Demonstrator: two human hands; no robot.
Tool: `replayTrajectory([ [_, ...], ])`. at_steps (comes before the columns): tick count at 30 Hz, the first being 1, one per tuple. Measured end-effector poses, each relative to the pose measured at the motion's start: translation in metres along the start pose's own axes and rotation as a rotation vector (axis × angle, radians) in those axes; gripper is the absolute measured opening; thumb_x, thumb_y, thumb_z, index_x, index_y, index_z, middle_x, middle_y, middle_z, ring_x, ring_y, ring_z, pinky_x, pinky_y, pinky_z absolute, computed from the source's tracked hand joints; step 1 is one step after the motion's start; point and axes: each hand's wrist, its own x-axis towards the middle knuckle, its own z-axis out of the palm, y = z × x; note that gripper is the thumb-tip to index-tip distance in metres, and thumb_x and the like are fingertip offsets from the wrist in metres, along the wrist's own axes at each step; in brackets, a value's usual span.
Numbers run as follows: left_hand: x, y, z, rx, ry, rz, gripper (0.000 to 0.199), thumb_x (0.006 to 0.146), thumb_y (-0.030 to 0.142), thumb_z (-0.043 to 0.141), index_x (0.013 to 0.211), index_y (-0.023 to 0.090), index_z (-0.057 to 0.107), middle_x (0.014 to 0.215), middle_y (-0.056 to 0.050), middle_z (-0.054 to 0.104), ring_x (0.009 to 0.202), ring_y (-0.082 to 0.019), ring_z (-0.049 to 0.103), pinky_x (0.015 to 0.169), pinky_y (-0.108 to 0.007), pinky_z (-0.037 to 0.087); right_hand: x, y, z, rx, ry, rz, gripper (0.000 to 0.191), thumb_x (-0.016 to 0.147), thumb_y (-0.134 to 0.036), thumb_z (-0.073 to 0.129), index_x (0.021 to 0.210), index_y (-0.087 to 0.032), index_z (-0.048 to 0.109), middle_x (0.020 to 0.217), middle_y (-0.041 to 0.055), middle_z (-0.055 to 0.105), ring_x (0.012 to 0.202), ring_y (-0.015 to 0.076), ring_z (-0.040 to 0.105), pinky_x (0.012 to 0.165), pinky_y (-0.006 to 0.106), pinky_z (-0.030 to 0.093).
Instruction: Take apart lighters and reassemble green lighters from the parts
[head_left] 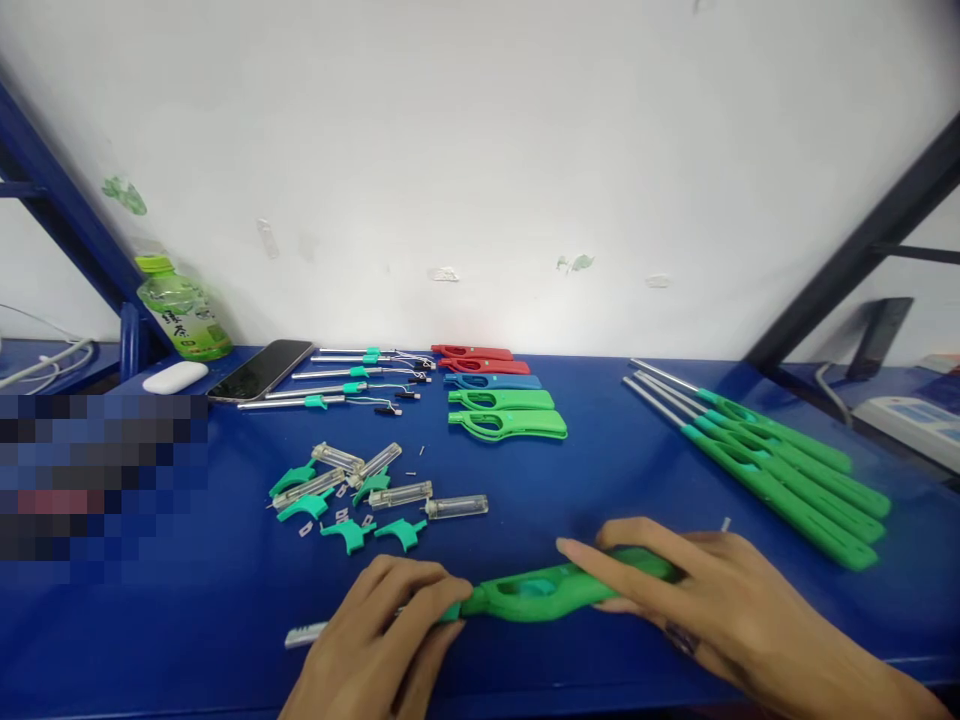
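A green gas lighter (544,594) lies level between both hands near the table's front edge. My left hand (379,635) is closed around its front end, where a teal collar meets the green body. A pale metal tip (304,636) sticks out to the left of that hand. My right hand (712,590) grips the handle's rear end, with the index finger stretched along the top. Beyond my left hand lie teal triggers (349,534), clear fuel tanks (456,506) and tiny flat pieces (306,529) in a loose group.
Metal lighter tubes with wires (292,403) lie at the back left, beside a phone (261,370), a white case (175,377) and a green bottle (184,312). Red, blue and green handle shells (510,425) form a column at the back middle. Several green lighters (780,487) lie right.
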Motion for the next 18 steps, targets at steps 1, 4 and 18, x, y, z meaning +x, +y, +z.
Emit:
replayTrajectory([
  [1, 0.000, 0.000, 0.000, -0.014, -0.002, -0.031, 0.021, 0.109, 0.018, 0.056, 0.126, 0.027, 0.065, 0.110, 0.000, 0.074, 0.099, -0.012, 0.074, 0.087, -0.017, 0.063, -0.002, 0.002, 0.002, 0.004, -0.001, 0.020, 0.067, 0.098, 0.002, 0.041, 0.154, -0.031, 0.059, 0.112, 0.0015, 0.078, 0.062, 0.0086, 0.074, 0.055, 0.020, 0.053],
  [4, 0.002, 0.002, 0.001, -0.024, 0.004, -0.047, 0.017, 0.109, 0.021, 0.057, 0.121, 0.027, 0.065, 0.109, 0.000, 0.074, 0.098, -0.012, 0.074, 0.086, -0.018, 0.063, -0.010, 0.005, 0.007, 0.000, 0.005, 0.068, 0.069, 0.098, 0.000, 0.044, 0.155, -0.036, 0.060, 0.120, 0.0025, 0.078, 0.065, 0.0096, 0.076, 0.058, 0.020, 0.057],
  [18, -0.004, 0.005, 0.012, 0.201, 0.072, 0.021, 0.028, 0.110, 0.030, 0.055, 0.135, 0.028, 0.066, 0.112, -0.005, 0.073, 0.097, -0.019, 0.074, 0.086, -0.032, 0.067, -0.026, -0.011, 0.011, 0.157, -0.082, 0.098, 0.069, 0.099, 0.001, 0.044, 0.155, -0.035, 0.058, 0.125, 0.0041, 0.074, 0.079, 0.0118, 0.080, 0.070, 0.019, 0.066],
])
